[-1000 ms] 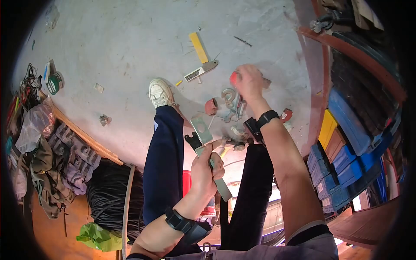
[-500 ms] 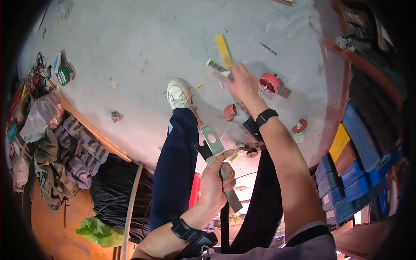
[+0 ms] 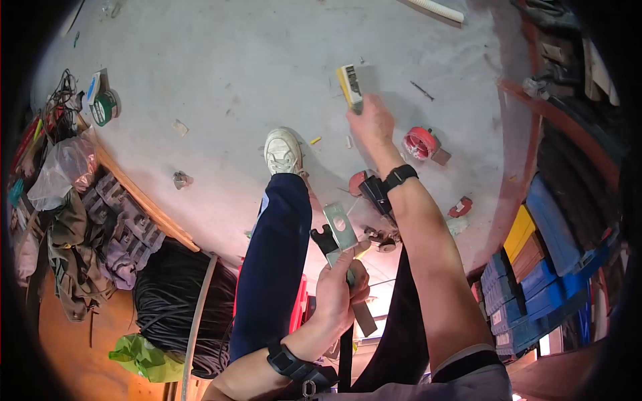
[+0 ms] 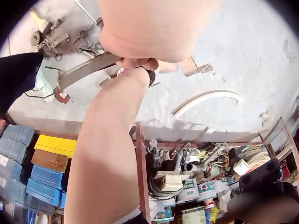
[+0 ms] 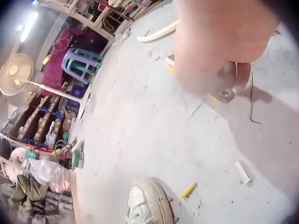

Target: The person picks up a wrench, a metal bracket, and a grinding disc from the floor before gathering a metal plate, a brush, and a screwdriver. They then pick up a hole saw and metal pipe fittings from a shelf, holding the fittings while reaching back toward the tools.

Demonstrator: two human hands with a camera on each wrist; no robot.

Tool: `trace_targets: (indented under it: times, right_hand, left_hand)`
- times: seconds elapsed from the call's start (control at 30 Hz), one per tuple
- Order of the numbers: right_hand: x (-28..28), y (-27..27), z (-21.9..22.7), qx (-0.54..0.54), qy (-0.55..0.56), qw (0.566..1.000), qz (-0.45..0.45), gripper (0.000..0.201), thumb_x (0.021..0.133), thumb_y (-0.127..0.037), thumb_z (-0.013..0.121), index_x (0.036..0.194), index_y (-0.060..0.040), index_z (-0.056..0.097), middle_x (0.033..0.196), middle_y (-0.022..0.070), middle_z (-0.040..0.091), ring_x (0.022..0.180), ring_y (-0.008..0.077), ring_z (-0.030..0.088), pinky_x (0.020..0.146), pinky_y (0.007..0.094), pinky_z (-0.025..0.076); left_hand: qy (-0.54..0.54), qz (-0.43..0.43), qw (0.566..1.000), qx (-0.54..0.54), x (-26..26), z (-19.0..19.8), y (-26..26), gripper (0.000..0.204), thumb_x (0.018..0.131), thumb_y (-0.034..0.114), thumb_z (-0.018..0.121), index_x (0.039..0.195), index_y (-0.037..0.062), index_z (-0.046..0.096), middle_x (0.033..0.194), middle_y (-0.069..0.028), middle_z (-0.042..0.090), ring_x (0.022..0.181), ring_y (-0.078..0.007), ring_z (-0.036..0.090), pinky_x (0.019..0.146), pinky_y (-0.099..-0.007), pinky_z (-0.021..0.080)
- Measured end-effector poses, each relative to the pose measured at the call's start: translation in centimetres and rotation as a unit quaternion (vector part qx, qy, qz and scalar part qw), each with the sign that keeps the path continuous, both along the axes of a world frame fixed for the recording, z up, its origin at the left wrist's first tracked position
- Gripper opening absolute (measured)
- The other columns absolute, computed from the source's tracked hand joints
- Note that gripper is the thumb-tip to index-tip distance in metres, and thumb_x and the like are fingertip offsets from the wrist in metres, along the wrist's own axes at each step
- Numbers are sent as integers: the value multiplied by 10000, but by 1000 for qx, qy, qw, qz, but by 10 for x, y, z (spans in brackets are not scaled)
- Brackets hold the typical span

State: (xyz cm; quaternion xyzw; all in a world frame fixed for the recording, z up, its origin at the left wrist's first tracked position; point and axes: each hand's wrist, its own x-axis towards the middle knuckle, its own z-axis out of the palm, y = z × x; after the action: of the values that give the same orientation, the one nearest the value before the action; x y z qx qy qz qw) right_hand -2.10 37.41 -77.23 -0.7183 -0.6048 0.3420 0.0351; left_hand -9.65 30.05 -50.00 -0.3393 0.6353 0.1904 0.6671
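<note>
My left hand (image 3: 334, 284) grips a flat metal bracket (image 3: 343, 230) with a round hole near its upper end. A strip of metal (image 3: 364, 318) sticks out below the fingers, and the same strip (image 4: 86, 70) shows in the left wrist view. Beside the bracket is a black forked piece (image 3: 324, 239). Farther out, my right hand (image 3: 372, 127) holds the near end of a pale metal bar with a printed label (image 3: 352, 80). That bar overlaps a yellow bar (image 3: 342, 83). In the right wrist view, the fingers hide most of both bars.
A red hole saw (image 3: 420, 143) lies right of my right hand, with a long bit (image 3: 422, 90) beyond it. A small red cup-shaped part (image 3: 358, 182) is near the right wrist. Blue bins (image 3: 505, 301) stand at right, a coil of black cable (image 3: 177, 314) at left.
My right hand has left the red hole saw, picked up the labelled bar and carried it up to the yellow bar. The left hand still holds the bracket. The head view has shifted.
</note>
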Motion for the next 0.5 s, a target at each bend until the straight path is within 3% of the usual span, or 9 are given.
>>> trace_targets:
  times: [0.23, 0.37, 0.43, 0.5]
  right_hand:
    - [-76, 29, -5, -31, 82, 996, 29, 255, 678, -186, 579, 867, -27, 517, 909, 152, 537, 841, 316, 546, 695, 416, 456]
    - [-122, 43, -2, 36, 107, 990, 88, 254, 695, -188, 587, 884, -36, 512, 886, 153, 524, 838, 308, 553, 684, 388, 472]
    - [-122, 39, 12, 44, 130, 985, 103, 257, 697, -179, 587, 898, -38, 511, 844, 150, 523, 813, 298, 564, 672, 364, 485]
    - [-100, 20, 30, 57, 204, 976, 51, 237, 713, -175, 580, 903, -46, 518, 867, 136, 533, 820, 272, 569, 652, 374, 483]
  left_hand:
    - [34, 28, 998, 47, -12, -4, -3, 284, 914, 255, 337, 1012, 26, 475, 467, 23, 303, 400, -63, 244, 382, -199, 194]
    - [64, 24, 996, 55, -20, -6, -2, 288, 916, 255, 324, 1005, 32, 483, 463, 14, 314, 392, -66, 238, 378, -205, 197]
    - [70, 19, 996, 59, -19, -7, -4, 287, 914, 259, 327, 1006, 38, 485, 458, 12, 314, 389, -68, 235, 376, -205, 195]
    - [71, 23, 996, 54, -12, -6, -6, 284, 913, 258, 330, 1008, 41, 487, 453, 11, 313, 388, -70, 234, 374, -204, 194]
